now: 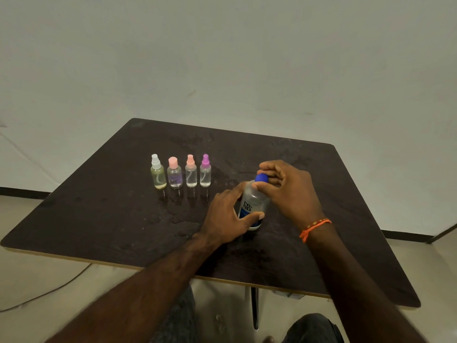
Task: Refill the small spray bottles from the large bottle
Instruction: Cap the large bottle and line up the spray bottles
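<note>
Two hands on large bottle [252, 204] | label "re-nu" | left hand [227, 219] grips body | right hand [286, 186] pinches blue cap [261, 178]

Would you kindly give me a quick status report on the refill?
Left hand grips large bottle. Right hand on blue cap. Four spray bottles capped, standing apart.

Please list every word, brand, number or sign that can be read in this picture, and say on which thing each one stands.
"re-nu": dark letters on the label of the large bottle, which the left hand grips by the body while the right hand grips its blue cap.
Smaller print on the same label: too small to read.
The four small spray bottles: no text visible.
</note>
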Action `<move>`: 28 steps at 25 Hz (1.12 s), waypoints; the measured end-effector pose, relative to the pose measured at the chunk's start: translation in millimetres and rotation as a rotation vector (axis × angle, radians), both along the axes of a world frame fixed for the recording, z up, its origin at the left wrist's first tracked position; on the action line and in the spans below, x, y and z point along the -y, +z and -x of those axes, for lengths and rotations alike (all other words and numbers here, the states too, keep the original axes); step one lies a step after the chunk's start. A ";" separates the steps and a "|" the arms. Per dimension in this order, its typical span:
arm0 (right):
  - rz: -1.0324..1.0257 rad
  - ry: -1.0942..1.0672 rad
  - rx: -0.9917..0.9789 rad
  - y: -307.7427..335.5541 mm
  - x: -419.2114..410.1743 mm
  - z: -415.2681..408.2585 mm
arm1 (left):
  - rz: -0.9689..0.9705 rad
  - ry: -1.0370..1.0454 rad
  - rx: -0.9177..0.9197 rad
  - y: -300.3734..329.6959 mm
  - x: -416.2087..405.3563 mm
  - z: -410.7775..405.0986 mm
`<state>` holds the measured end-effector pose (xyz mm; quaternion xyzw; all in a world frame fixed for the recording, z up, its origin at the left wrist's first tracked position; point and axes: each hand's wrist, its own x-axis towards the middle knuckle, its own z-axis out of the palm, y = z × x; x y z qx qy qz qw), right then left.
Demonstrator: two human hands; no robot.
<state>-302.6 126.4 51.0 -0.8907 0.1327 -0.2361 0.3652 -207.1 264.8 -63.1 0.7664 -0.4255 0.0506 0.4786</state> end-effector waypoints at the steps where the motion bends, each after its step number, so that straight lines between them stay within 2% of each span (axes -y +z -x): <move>1: 0.068 -0.062 0.000 0.3 -3.3 -2.2 | -0.004 0.010 -0.004 -1.4 0.2 0.0; 3: 0.152 -0.091 -0.060 1.3 -8.1 -3.5 | -0.004 0.022 -0.021 -3.5 0.2 0.6; 6: -0.041 0.094 -0.086 3.0 -7.4 0.6 | -0.010 0.001 -0.063 -4.0 0.7 0.1; 8: -0.084 0.148 -0.056 1.7 -4.9 4.4 | -0.007 -0.012 -0.055 -4.7 1.1 -1.2; 14: 0.074 -0.172 -0.010 -0.1 -9.8 0.4 | -0.011 0.011 -0.040 -5.7 0.1 0.2; 16: 0.091 -0.108 -0.081 2.5 -10.4 -1.2 | -0.007 0.033 -0.054 -3.9 -1.1 2.5; 20: -0.091 0.150 -0.065 1.7 -7.8 2.3 | 0.007 -0.005 -0.058 -0.2 -2.8 2.6; 23: 0.029 -0.006 0.015 -3.3 -6.4 -1.3 | -0.012 0.003 -0.053 -0.6 -2.2 2.5; 25: 0.090 -0.096 -0.022 -7.5 -10.9 -5.2 | -0.010 0.031 -0.059 -3.5 -2.0 3.3; 28: -0.041 -0.059 -0.120 -25.2 -17.9 -0.9 | 0.049 -0.016 -0.085 -1.9 -1.5 5.0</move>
